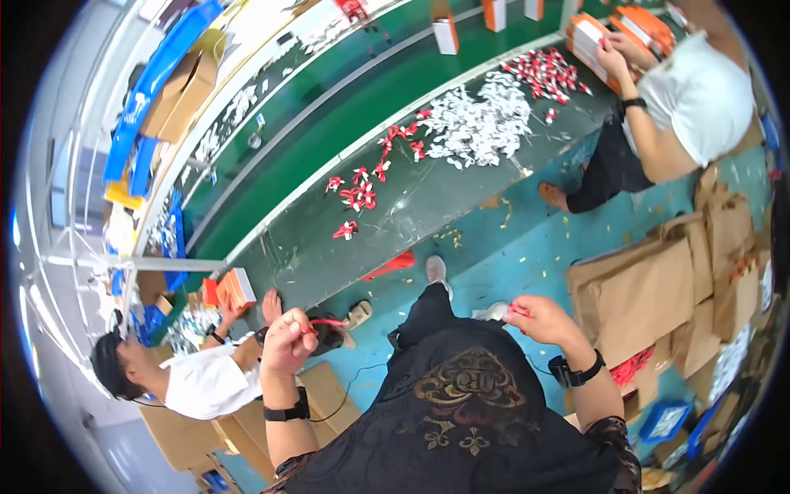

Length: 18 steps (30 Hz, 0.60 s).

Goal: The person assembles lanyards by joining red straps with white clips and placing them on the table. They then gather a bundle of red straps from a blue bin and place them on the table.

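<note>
My left hand (288,342) is closed in a pinch, raised above the floor in front of the workbench. A thin red cable (331,322) sticks out of its fingers toward the right. Well apart from it, my right hand (543,319) pinches a small red piece (517,309); its full shape is hidden by the fingers. On the bench (317,259) ahead lie several red-and-white cable bundles (359,196). Farther right along the bench are a wide heap of white pieces (481,119) and a heap of red-and-white pieces (547,74).
At the right edge of the bench a co-worker (691,99) handles orange-and-white boxes (588,41). Another co-worker (206,379) at the lower left reaches toward an orange-and-white box (237,288). Flattened cardboard (642,288) is stacked to my right. A green conveyor belt (329,115) runs behind the bench.
</note>
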Available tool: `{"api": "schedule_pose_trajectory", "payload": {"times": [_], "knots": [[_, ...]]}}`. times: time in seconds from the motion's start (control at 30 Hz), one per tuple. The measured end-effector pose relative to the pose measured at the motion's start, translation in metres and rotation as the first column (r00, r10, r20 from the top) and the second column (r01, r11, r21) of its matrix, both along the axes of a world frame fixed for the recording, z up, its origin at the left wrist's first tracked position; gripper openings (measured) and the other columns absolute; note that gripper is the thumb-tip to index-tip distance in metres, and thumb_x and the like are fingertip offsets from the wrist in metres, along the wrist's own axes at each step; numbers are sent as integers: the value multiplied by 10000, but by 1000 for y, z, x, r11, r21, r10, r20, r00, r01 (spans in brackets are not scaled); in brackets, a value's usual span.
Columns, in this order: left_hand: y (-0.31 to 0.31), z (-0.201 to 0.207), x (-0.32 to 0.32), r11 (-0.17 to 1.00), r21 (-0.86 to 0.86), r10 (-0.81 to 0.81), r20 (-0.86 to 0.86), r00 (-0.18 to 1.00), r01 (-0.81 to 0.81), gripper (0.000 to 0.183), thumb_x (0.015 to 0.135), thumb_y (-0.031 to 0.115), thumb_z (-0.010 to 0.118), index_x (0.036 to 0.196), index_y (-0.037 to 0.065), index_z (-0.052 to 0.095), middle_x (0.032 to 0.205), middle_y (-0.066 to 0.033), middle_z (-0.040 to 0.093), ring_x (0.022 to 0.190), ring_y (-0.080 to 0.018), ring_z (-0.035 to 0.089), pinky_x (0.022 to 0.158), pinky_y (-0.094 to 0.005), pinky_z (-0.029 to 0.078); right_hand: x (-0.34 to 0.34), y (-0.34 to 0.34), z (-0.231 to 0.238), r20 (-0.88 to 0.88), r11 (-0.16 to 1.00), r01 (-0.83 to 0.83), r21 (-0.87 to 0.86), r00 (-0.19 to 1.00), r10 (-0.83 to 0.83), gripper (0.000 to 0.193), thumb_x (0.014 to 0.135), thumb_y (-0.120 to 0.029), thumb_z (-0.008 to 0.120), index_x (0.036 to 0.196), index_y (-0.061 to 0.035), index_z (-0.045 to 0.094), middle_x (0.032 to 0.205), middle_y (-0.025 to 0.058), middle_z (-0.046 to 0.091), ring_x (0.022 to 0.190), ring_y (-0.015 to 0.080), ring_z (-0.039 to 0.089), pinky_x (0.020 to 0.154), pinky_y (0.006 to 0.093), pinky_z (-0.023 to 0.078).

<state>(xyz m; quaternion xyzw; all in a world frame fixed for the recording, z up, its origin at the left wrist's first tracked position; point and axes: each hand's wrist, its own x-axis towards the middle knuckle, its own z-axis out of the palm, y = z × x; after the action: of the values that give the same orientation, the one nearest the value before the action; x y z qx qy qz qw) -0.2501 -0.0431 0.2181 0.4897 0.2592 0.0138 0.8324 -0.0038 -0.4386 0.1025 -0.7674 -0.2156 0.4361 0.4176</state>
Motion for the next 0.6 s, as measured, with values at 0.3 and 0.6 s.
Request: {"api": "schedule_pose_trajectory", "payload": {"times": [0.3,0.6], "knots": [[45,-21,39,942,118,-302,-109,947,314,172,961,223,565,912,59,570,799,-46,657,675,-102,539,609,-233,380,64,143,112,155,995,-67,68,986,56,340,949,-281,616,758,1,611,569,76,507,508,143,449,509,320,403],[80,-51,76,972,-11,-235,-1,972,235,159,977,206,545,927,54,551,799,-51,666,578,-30,415,520,-197,326,104,220,165,338,988,-91,126,940,44,318,925,-170,645,672,-7,541,547,56,432,489,130,370,468,291,330]]}}
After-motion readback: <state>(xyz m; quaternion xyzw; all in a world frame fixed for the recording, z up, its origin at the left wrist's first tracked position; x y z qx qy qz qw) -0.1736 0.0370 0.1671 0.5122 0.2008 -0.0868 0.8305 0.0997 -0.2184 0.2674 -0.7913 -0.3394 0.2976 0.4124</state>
